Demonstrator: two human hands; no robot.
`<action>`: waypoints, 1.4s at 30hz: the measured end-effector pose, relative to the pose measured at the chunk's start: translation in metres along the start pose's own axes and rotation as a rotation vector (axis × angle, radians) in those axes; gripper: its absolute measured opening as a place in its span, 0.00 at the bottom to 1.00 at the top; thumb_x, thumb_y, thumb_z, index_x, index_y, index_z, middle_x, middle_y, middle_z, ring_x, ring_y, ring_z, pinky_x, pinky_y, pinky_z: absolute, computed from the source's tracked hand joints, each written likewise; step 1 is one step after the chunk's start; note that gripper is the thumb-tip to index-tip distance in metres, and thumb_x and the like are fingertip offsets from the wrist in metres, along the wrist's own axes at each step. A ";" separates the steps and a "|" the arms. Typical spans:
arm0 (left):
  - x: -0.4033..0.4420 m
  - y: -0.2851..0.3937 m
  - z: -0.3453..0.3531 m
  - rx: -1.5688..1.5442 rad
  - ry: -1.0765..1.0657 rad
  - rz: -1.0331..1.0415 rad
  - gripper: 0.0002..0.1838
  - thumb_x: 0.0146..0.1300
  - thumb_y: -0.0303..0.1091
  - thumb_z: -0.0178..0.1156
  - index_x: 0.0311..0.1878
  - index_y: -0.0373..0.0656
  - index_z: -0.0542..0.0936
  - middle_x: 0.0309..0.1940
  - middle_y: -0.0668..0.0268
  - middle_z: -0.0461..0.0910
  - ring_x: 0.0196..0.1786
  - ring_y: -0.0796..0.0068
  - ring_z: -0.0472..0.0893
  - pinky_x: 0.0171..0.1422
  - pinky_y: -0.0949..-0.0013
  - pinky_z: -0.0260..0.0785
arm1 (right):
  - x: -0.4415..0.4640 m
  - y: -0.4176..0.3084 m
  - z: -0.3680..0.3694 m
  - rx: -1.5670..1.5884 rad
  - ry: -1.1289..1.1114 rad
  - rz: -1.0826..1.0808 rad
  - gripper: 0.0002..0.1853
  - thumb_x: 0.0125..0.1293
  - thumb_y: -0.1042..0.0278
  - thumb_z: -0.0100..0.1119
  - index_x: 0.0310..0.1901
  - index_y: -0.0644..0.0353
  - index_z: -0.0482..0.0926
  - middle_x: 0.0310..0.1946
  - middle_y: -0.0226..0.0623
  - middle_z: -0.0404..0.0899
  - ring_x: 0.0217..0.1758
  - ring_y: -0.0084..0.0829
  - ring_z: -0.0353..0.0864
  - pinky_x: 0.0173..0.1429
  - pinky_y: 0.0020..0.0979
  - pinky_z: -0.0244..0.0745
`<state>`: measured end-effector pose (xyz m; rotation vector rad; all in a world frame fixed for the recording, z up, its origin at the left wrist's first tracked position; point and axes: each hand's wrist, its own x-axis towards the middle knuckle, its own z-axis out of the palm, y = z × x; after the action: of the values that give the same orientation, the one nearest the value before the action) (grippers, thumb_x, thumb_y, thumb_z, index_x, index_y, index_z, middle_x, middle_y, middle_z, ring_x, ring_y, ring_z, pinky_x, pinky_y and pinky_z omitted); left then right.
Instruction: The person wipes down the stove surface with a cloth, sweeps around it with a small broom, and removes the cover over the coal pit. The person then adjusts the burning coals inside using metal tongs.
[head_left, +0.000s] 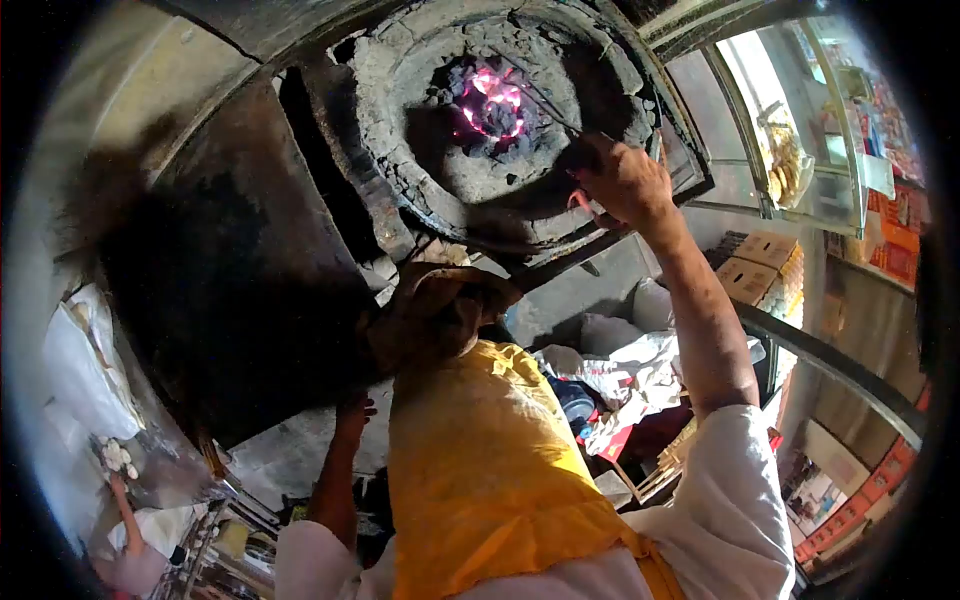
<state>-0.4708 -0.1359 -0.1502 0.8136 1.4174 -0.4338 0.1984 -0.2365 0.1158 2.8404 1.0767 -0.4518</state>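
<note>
My right hand [628,182] is closed around the handle end of a long, thin metal fire poker [545,100]. The poker slants over the round clay oven [395,150], its far end near the glowing coals [495,105]. The oven's rim is cracked and ashy. My left hand [356,412] hangs low beside my yellow apron [480,470], close to the dark tabletop's edge. Its fingers, partly in shadow, look loosely apart with nothing visible in them. A crumpled brown cloth [440,310] lies between the apron and the oven.
The dark, sooty tabletop [230,300] adjoins the oven at left. Another person's arm [128,515] reaches toward pale dough pieces [118,458] at lower left. White sacks [650,360] and clutter sit below right, near cardboard boxes [757,265]. A glass case [830,130] stands at right.
</note>
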 end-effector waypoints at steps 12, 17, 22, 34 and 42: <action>-0.033 0.054 0.033 0.022 -0.014 -0.013 0.26 0.73 0.49 0.55 0.66 0.42 0.71 0.50 0.60 0.80 0.44 0.68 0.82 0.46 0.61 0.71 | -0.106 0.015 -0.018 0.313 -0.104 0.166 0.26 0.61 0.58 0.65 0.62 0.48 0.77 0.44 0.43 0.86 0.45 0.49 0.86 0.51 0.40 0.80; -0.032 0.049 0.026 0.118 0.066 0.024 0.27 0.73 0.50 0.54 0.67 0.43 0.71 0.49 0.60 0.81 0.43 0.69 0.82 0.46 0.62 0.70 | -0.109 0.010 -0.041 0.257 -0.095 0.167 0.27 0.58 0.58 0.67 0.61 0.47 0.78 0.42 0.46 0.86 0.44 0.47 0.86 0.49 0.40 0.80; -0.036 0.052 0.030 0.092 0.136 -0.030 0.25 0.72 0.47 0.55 0.67 0.44 0.72 0.46 0.61 0.82 0.41 0.69 0.83 0.44 0.62 0.71 | -0.069 0.003 -0.050 0.195 0.016 0.013 0.20 0.62 0.49 0.64 0.54 0.46 0.81 0.36 0.45 0.86 0.40 0.52 0.85 0.45 0.48 0.79; 0.017 -0.014 -0.006 -0.153 -0.047 0.062 0.24 0.70 0.47 0.57 0.63 0.45 0.73 0.45 0.62 0.83 0.37 0.70 0.83 0.37 0.64 0.68 | 0.050 0.025 -0.025 0.035 -0.018 -0.557 0.11 0.65 0.61 0.61 0.32 0.60 0.77 0.24 0.42 0.81 0.29 0.36 0.85 0.33 0.37 0.76; 0.002 0.017 0.018 -0.126 0.021 -0.075 0.24 0.72 0.46 0.56 0.65 0.43 0.73 0.46 0.61 0.83 0.38 0.70 0.83 0.40 0.65 0.69 | -0.022 0.044 -0.005 0.094 -0.087 -0.472 0.19 0.65 0.68 0.63 0.57 0.62 0.77 0.27 0.39 0.83 0.29 0.35 0.83 0.33 0.35 0.78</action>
<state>-0.4461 -0.1370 -0.1490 0.6668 1.4826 -0.3903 0.2126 -0.2828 0.1255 2.5925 1.7511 -0.6622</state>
